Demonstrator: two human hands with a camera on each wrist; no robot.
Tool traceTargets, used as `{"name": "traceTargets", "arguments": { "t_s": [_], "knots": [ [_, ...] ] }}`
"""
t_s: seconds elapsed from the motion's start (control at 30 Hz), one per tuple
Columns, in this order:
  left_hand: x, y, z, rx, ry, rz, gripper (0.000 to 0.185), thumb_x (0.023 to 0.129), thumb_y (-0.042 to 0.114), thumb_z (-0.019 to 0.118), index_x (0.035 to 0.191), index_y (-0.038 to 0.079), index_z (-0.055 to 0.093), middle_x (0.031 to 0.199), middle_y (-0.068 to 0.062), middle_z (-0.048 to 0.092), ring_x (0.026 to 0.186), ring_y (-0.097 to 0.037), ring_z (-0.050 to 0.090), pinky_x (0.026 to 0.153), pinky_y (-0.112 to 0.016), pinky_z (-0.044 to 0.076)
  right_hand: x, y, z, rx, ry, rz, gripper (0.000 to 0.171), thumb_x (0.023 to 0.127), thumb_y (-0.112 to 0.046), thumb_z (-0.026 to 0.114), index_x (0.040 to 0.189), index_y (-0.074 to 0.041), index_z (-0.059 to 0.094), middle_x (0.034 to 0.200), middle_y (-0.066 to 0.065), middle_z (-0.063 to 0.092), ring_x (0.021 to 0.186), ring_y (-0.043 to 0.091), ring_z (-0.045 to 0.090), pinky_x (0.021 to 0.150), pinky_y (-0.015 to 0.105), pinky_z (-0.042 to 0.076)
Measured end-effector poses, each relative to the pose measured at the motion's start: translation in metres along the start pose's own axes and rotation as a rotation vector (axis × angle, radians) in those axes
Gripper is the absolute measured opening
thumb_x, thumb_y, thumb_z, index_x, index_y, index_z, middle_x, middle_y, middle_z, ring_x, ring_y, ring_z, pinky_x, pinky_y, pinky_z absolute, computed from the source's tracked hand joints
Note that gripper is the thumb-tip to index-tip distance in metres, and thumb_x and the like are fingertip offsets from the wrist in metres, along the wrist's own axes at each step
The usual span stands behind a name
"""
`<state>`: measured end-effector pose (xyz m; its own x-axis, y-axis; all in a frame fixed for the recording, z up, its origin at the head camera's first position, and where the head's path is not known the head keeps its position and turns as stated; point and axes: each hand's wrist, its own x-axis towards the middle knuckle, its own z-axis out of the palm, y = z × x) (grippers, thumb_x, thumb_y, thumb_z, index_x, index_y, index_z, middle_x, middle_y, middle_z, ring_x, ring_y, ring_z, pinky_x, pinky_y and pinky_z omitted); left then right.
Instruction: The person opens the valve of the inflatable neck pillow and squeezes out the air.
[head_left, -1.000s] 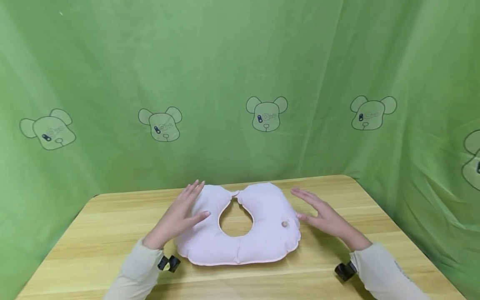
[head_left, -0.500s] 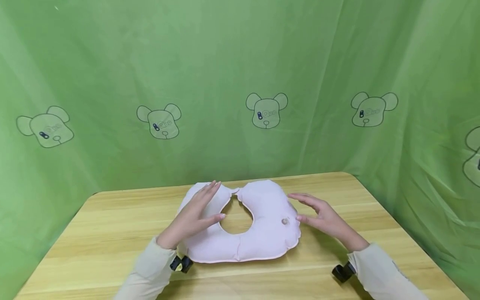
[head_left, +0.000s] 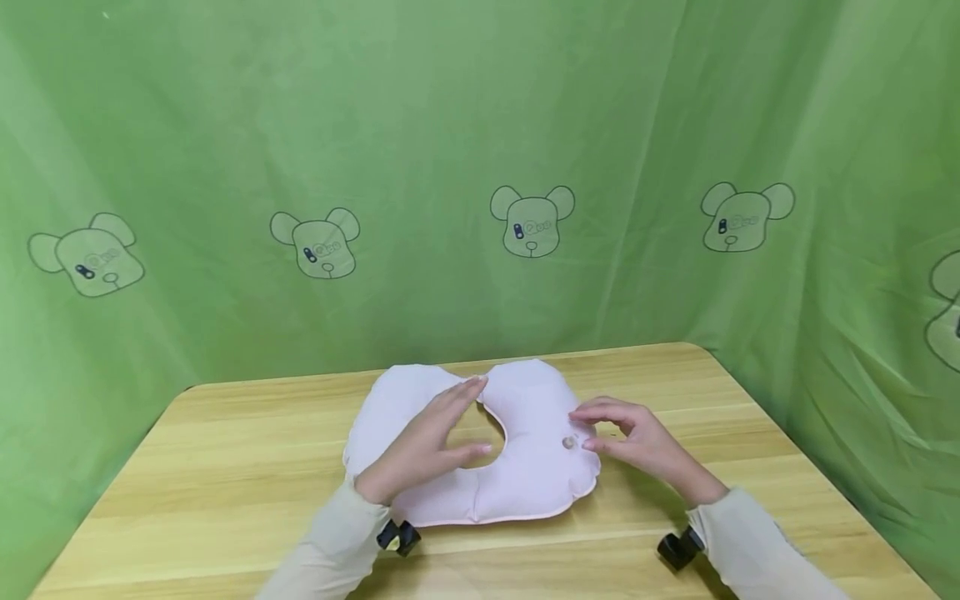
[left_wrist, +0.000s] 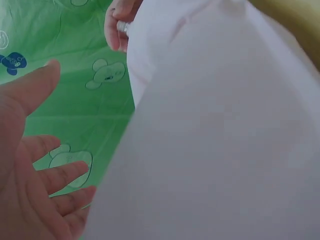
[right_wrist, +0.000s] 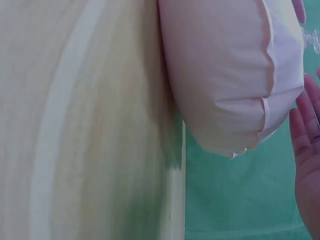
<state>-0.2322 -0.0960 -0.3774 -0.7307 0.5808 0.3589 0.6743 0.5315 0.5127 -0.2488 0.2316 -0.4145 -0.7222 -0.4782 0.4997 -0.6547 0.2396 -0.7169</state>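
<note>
A pale pink inflatable neck pillow (head_left: pixel 528 487) lies on the wooden table, its two ends meeting at the far side. On its right arm sits a small clear air valve (head_left: pixel 567 442), which sticks up from the fabric in the right wrist view. My left hand (head_left: pixel 427 446) is over the pillow's left side and centre hole, fingers extended and thumb apart, holding nothing. At the pillow's right edge, my right hand (head_left: pixel 641 437) has its slightly bent fingers and thumb close to the valve. A gap shows between thumb and fingers; whether they touch the fabric I cannot tell.
The wooden table (head_left: pixel 225 475) has rounded far corners. Behind it and on both sides hangs a green curtain (head_left: pixel 420 125) printed with bear heads. A small black camera sits on each wrist, below the pale sleeves (head_left: pixel 330 537).
My left hand has moved right across the pillow, from its left side to the centre hole. The right hand has shifted slightly left toward the valve, its fingers bending more. The pillow has barely moved.
</note>
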Motion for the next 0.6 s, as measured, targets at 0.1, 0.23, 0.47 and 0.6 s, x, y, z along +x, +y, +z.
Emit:
{"name": "traceTargets", "arguments": {
  "t_s": [0.1,0.23,0.47,0.6],
  "knots": [
    [0.003,0.004,0.004,-0.023,-0.013,-0.007,0.081,0.086,0.04,0.066,0.15,0.012,0.024,0.155,-0.004,0.025,0.141,-0.024,0.022,0.113,-0.045,0.021,0.001,0.0,0.002,0.028,0.001,-0.032,0.031,0.077,0.007,0.071,0.108,0.002,0.067,0.106,0.01,0.066,0.1,0.008,0.059,0.092,0.016,0.044],
    [0.007,0.008,0.012,-0.031,-0.024,0.01,0.081,0.086,0.038,0.067,0.15,0.013,0.025,0.153,-0.006,0.029,0.14,-0.024,0.025,0.114,-0.044,0.02,0.002,0.0,0.005,0.048,0.004,-0.04,0.028,0.077,0.007,0.07,0.104,0.001,0.068,0.101,0.011,0.067,0.094,0.011,0.061,0.088,0.019,0.047],
    [0.015,0.011,0.025,-0.057,-0.036,0.02,0.08,0.085,0.035,0.069,0.149,0.013,0.026,0.151,-0.007,0.033,0.139,-0.02,0.029,0.114,-0.038,0.023,0.003,0.002,0.007,0.082,-0.021,-0.031,0.023,0.075,0.009,0.071,0.097,0.002,0.07,0.096,0.011,0.067,0.091,0.012,0.062,0.082,0.021,0.05],
    [0.019,0.015,0.032,-0.059,-0.038,0.035,0.08,0.084,0.034,0.07,0.149,0.013,0.028,0.149,-0.008,0.036,0.137,-0.02,0.033,0.112,-0.036,0.026,0.003,0.002,0.008,0.069,-0.023,-0.039,0.022,0.075,0.008,0.071,0.096,0.001,0.07,0.094,0.01,0.068,0.089,0.012,0.062,0.081,0.021,0.05]
  ]
}}
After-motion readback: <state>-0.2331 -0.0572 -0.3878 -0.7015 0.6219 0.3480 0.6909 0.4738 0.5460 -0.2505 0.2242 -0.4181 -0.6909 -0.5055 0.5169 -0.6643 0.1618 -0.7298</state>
